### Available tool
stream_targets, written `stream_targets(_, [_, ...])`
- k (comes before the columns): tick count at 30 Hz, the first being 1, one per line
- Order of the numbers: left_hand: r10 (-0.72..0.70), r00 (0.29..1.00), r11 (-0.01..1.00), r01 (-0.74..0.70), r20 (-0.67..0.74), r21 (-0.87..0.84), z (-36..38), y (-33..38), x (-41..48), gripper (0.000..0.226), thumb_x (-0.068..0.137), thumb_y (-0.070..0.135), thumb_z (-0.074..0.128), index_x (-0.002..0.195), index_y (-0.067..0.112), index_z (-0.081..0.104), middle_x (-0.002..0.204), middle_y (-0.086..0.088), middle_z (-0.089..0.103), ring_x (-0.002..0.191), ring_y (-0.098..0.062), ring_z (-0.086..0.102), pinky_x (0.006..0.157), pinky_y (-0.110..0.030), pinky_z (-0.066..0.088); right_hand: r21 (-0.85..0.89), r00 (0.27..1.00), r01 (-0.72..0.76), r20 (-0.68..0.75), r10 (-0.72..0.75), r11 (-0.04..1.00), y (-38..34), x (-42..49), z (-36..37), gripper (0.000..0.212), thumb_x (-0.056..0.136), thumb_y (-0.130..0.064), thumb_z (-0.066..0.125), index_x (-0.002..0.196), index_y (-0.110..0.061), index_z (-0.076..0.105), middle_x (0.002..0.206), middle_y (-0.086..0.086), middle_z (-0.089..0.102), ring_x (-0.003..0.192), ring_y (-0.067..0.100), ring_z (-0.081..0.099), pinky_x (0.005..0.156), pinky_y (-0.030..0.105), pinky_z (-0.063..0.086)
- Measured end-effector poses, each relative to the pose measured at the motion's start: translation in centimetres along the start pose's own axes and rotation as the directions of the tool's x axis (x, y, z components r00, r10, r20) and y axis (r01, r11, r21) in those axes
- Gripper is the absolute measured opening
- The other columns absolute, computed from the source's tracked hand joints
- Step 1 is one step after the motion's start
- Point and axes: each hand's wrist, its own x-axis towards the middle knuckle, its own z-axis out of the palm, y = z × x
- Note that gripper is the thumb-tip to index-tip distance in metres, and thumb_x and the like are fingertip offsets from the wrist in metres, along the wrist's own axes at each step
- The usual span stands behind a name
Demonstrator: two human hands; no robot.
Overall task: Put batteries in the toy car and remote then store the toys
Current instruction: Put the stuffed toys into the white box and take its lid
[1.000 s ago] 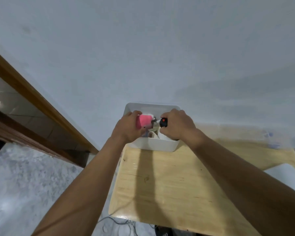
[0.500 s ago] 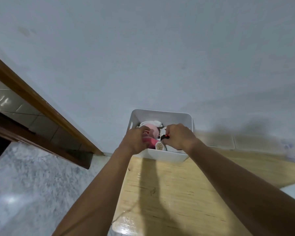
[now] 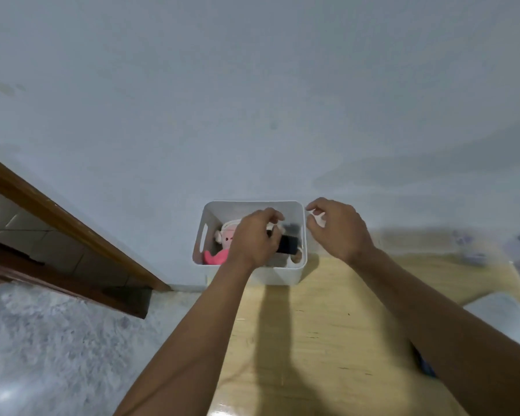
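Observation:
A white storage bin (image 3: 285, 273) stands at the far edge of the wooden table (image 3: 327, 340), against the wall. Inside lie a pink plush toy (image 3: 215, 257) and a black remote (image 3: 288, 245), slightly blurred. My left hand (image 3: 254, 238) reaches into the bin and its curled fingers close on the left end of the black remote. My right hand (image 3: 335, 229) hovers just right of the bin's rim, fingers loosely curled and holding nothing. My left hand hides the rest of the bin's contents.
A pale wall rises right behind the bin. A brown wooden door frame (image 3: 72, 223) runs diagonally at the left, with grey marbled floor (image 3: 57, 340) below. A white sheet (image 3: 505, 313) lies at the table's right edge.
My right hand has let go of the black remote and drawn out to the right of the bin. The pink toy now lies in the bin, and my left hand has shifted onto the remote.

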Motion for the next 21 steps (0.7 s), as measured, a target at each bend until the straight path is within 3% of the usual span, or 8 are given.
stream_targets(3, [0.126, 0.989, 0.991, -0.122, 0.073, -0.054, 3.5, 5.1, 1.1, 0.025, 0.092, 0.013, 0.062, 0.114, 0.017, 0.071, 0.109, -0.001, 0.073, 0.103, -0.019, 0.065, 0.093, -0.036, 0.053, 0.021, 0.991, -0.075, -0.114, 0.077, 0.997, 5.7, -2.3, -3.2, 0.018, 0.089, -0.03, 0.065, 0.106, -0.026, 0.069, 0.095, -0.004, 0.073, 0.092, 0.023, 0.07, 0.076, 0.033, 0.053])
stream_targets(5, [0.183, 0.973, 0.982, -0.174, 0.142, -0.079, 6.2, 8.5, 1.8, 0.025, 0.093, 0.017, 0.06, 0.116, 0.02, 0.069, 0.109, 0.0, 0.072, 0.103, -0.018, 0.065, 0.092, -0.037, 0.053, -0.027, 0.975, -0.205, -0.098, 0.202, 0.978, 9.9, -4.2, -5.4, 0.018, 0.087, -0.03, 0.065, 0.105, -0.027, 0.067, 0.095, -0.004, 0.071, 0.096, 0.025, 0.068, 0.082, 0.035, 0.053])
stream_targets(10, [0.286, 0.885, 0.957, -0.245, 0.369, -0.154, 14.4, 16.7, 2.2, 0.03, 0.092, 0.021, 0.064, 0.122, 0.022, 0.066, 0.112, 0.0, 0.07, 0.105, -0.021, 0.063, 0.093, -0.037, 0.051, -0.106, 0.823, -0.568, -0.04, 0.567, 0.816, 20.3, -11.1, -10.5, 0.036, 0.087, -0.036, 0.064, 0.122, -0.028, 0.059, 0.119, 0.002, 0.065, 0.119, 0.024, 0.058, 0.098, 0.037, 0.047])
stream_targets(16, [0.291, 0.668, 0.944, -0.317, 0.685, -0.093, 25.1, 23.1, 0.8, 0.057, 0.094, 0.035, 0.067, 0.147, 0.026, 0.049, 0.142, -0.008, 0.056, 0.131, -0.026, 0.052, 0.102, -0.033, 0.04, -0.155, 0.604, -0.784, 0.034, 0.796, 0.601, 29.4, -21.1, -12.9, 0.065, 0.087, -0.044, 0.067, 0.145, -0.031, 0.04, 0.147, 0.01, 0.041, 0.132, 0.037, 0.042, 0.104, 0.048, 0.044])
stream_targets(21, [0.203, 0.474, 0.938, -0.346, 0.857, -0.031, 32.9, 25.2, -0.4, 0.091, 0.091, 0.043, 0.072, 0.163, 0.028, 0.018, 0.168, -0.009, 0.022, 0.152, -0.028, 0.026, 0.119, -0.04, 0.031, -0.051, 0.384, -0.921, 0.062, 0.921, 0.387, 33.7, -26.7, -11.9, 0.085, 0.083, -0.049, 0.072, 0.152, -0.036, 0.026, 0.163, 0.009, 0.006, 0.142, 0.047, 0.025, 0.109, 0.058, 0.039])
